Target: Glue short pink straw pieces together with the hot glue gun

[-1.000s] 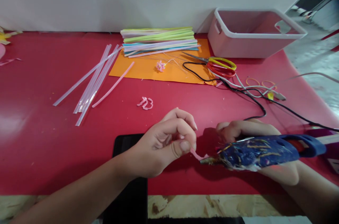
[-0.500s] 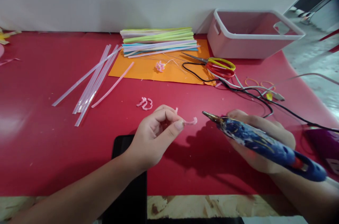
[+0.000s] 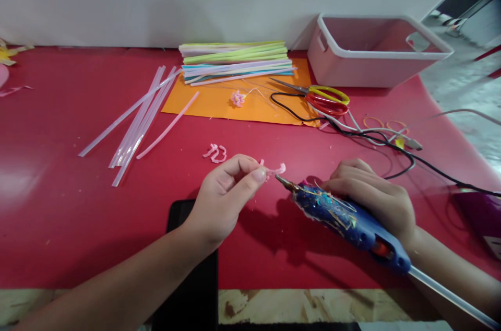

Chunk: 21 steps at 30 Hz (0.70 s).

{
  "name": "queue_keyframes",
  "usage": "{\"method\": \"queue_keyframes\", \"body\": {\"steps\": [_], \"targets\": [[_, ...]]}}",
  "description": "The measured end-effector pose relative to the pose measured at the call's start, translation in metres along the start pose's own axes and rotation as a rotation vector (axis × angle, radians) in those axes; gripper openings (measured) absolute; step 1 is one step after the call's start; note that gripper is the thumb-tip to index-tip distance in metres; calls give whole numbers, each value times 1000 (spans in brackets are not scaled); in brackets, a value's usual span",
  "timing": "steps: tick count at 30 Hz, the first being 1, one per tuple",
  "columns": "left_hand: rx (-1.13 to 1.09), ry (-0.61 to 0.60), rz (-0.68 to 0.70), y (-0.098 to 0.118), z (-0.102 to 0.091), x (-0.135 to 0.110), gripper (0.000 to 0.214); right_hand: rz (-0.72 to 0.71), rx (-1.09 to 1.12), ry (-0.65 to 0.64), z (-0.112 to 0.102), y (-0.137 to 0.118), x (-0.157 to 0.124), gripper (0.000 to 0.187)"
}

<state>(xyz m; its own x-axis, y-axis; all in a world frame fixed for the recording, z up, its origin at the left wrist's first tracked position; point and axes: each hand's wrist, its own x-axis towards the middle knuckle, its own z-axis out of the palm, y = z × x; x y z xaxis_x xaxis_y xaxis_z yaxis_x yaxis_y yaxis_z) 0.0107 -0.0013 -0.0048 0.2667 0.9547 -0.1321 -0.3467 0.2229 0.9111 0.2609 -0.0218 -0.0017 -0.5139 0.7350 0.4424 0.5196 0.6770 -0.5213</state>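
Between thumb and fingers, my left hand pinches a small curled pink pipe cleaner piece, whose hooked end points right. My right hand is closed round a blue glue gun smeared with dried glue. Its metal nozzle lies just below the pink piece; I cannot tell whether they touch. A clear glue stick sticks out of the gun's rear. Several short curled pink pieces lie on the red table beyond my left hand.
Several clear glue sticks and a pink pipe cleaner lie left. At the back are coloured pipe cleaners, an orange sheet, a pink flower, scissors, cables and a pink bin. A black phone lies in front.
The glue gun has moved left and turned, bringing its nozzle close to the pink piece. My left hand has shifted slightly left and up with the piece.
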Motion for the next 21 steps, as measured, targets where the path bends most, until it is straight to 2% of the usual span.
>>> {"method": "queue_keyframes", "body": {"steps": [5,10,17,21], "targets": [[-22,13,-53,2,1,-2,18,-29,-40,51,0,-2,4,8],[-33,3,-13,5,3,-2,15,-24,-54,55,0,-3,5,7],[17,-115,7,5,4,-1,8,-28,-79,61,-1,-3,5,5],[62,-165,-8,6,5,-2,15,-32,-74,55,-1,-2,3,6]]}}
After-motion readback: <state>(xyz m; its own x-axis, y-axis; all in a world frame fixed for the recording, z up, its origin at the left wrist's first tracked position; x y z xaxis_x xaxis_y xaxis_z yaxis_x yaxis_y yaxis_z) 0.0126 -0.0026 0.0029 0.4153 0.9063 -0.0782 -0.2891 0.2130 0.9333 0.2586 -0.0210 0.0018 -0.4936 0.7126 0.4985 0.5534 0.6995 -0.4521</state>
